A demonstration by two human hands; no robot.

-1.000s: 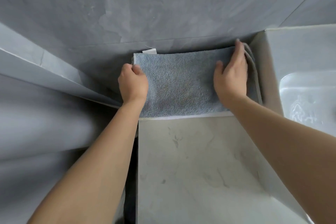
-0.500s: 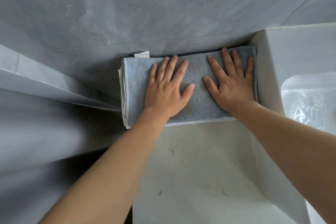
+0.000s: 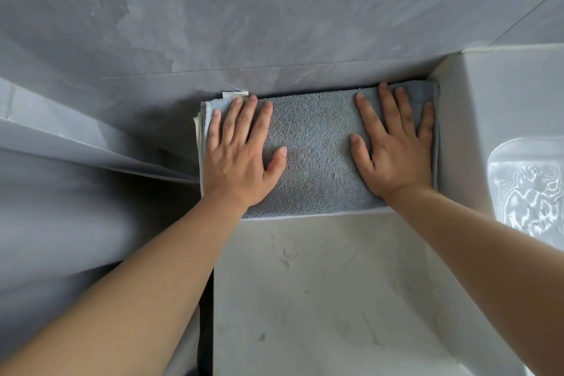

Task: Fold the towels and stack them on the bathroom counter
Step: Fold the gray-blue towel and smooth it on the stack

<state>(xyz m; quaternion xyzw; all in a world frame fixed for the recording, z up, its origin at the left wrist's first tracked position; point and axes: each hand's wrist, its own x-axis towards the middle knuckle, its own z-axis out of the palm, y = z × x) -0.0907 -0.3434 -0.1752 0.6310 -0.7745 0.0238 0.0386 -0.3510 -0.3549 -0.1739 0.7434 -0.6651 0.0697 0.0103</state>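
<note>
At the far left, a smooth grey tiled side wall (image 3: 76, 180) slants in toward the corner, and a broad grey marbled back wall (image 3: 274, 18) fills the top of the view. Against the foot of that back wall lies the folded blue-grey terry towel (image 3: 317, 156), a flat rectangle set at the back of the pale marble-patterned desk (image 3: 320, 290). Paler layers of cloth show along its left edge and as a thin light strip under its near edge, so it seems to lie on top of other folded cloth, though how many layers cannot be told. A small white fabric label (image 3: 235, 94) sticks out at the towel's far left corner, touching the back wall.

The left hand (image 3: 241, 159) lies palm down on the left part of the towel, its grip wide: fingers straight and slightly spread, pointing toward the wall, thumb out to the right, holding nothing and pressing flat. Between the two hands a bare stretch of towel shows.

The right hand (image 3: 393, 149) lies the same way on the right part of the towel, grip wide, fingers straight and fanned, thumb out to the left. The towel's right edge touches the upright white side of the raised basin block (image 3: 494, 131), and farther right sits a glossy white sink bowl (image 3: 531, 192) with rippled reflections.
</note>
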